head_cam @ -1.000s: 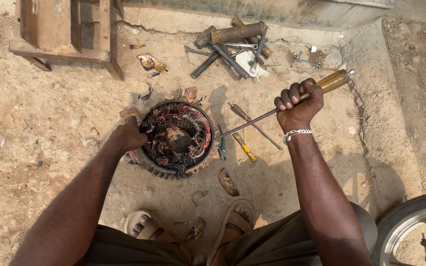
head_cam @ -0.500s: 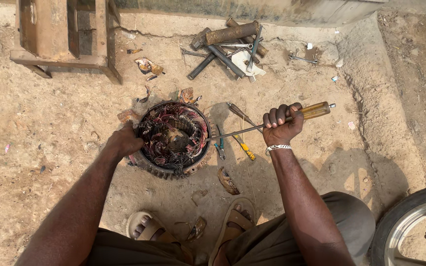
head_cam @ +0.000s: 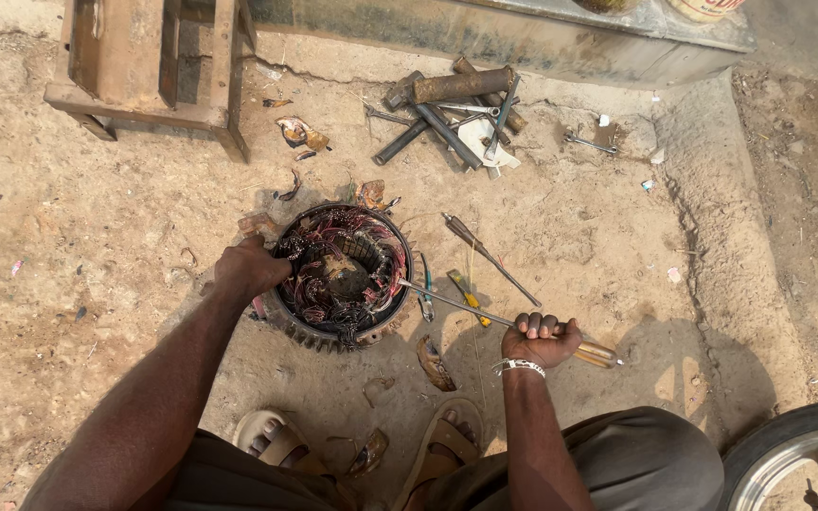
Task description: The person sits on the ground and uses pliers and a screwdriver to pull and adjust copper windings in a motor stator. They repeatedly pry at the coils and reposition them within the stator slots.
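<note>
On the sandy ground between the person's feet sat a round, ribbed grey metal motor stator (head_cam: 341, 276), its core mostly still packed with tangled reddish copper windings, so the stripping looked far from finished. Left hand (head_cam: 250, 267) gripped its near rim; right hand (head_cam: 542, 339) was closed round a long yellow-handled steel screwdriver (head_cam: 508, 324), tip touching the stator's right edge.
</note>
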